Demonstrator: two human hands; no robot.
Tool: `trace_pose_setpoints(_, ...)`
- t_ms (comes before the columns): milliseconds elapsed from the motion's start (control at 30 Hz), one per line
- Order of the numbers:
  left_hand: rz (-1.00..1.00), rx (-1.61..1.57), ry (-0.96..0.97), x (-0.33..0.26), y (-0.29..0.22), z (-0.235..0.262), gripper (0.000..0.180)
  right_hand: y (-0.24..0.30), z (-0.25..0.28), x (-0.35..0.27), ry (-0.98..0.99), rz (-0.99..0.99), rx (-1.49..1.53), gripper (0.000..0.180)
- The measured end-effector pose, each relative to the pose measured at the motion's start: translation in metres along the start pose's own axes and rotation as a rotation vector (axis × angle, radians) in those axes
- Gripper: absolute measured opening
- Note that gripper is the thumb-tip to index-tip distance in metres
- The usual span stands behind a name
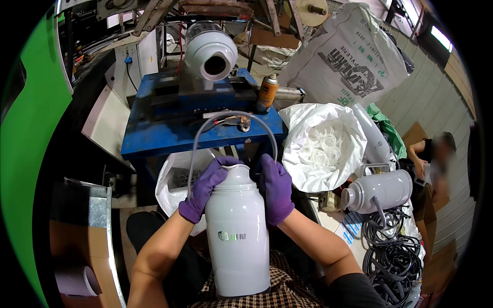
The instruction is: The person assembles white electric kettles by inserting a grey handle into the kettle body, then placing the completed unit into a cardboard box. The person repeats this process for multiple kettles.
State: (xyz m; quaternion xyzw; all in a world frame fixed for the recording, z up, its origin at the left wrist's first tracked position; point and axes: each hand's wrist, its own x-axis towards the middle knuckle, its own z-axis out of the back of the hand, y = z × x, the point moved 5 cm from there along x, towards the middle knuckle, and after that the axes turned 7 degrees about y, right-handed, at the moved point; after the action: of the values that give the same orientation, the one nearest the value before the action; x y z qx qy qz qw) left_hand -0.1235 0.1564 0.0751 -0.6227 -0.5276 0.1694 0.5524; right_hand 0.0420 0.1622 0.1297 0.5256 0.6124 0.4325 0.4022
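A light grey thermos flask (239,246) stands upright between my legs, its spouted top (237,174) level with my hands. Over it arches a grey carrying handle (226,115). My left hand (204,187), in a purple glove, is closed around the left side of the flask's neck, and the handle's left end runs down beside that wrist. My right hand (277,190), gloved alike, grips the handle's right end close to the flask's shoulder. Whether either handle end is fixed to the flask is hidden by the gloves.
A blue bench (149,123) ahead carries another flask body (210,51), an orange spray can (267,92) and pliers (233,121). Right are a white sack (328,179) of clear rings, a handled flask (385,190) and dark handles (393,256). Another person (439,159) is far right.
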Motion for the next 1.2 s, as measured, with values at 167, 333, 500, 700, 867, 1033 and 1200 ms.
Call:
trace_pose_setpoints(167,0.035,0.009,-0.188,-0.001,0.021,0.009,0.059,-0.017,0.017,0.015,0.086,-0.013,-0.066,0.040)
trace_pose_setpoints(333,-0.020,0.135,-0.252,0.007,0.031,0.015,0.047,-0.019,0.038,0.032,0.447,0.048,-0.015,0.055)
trace_pose_setpoints(500,-0.037,0.534,-0.185,0.011,0.016,0.011,0.044,-0.009,0.043,0.037,0.533,-0.098,-0.011,0.050)
trace_pose_setpoints(700,-0.066,-0.184,-0.605,0.007,0.046,0.027,0.030,-0.048,0.049,0.057,0.397,-0.134,0.321,0.040)
trace_pose_setpoints(867,-0.128,-0.429,-0.320,0.013,0.043,0.014,0.052,-0.092,0.084,0.051,0.509,-0.096,0.622,0.024)
trace_pose_setpoints(1033,0.073,-0.131,-0.254,-0.003,0.012,0.006,0.038,-0.086,0.062,0.048,0.519,-0.123,0.645,0.025)
trace_pose_setpoints(1200,0.058,-0.175,-0.268,-0.010,-0.004,0.012,0.021,-0.079,0.037,0.042,0.707,-0.159,0.760,0.054)
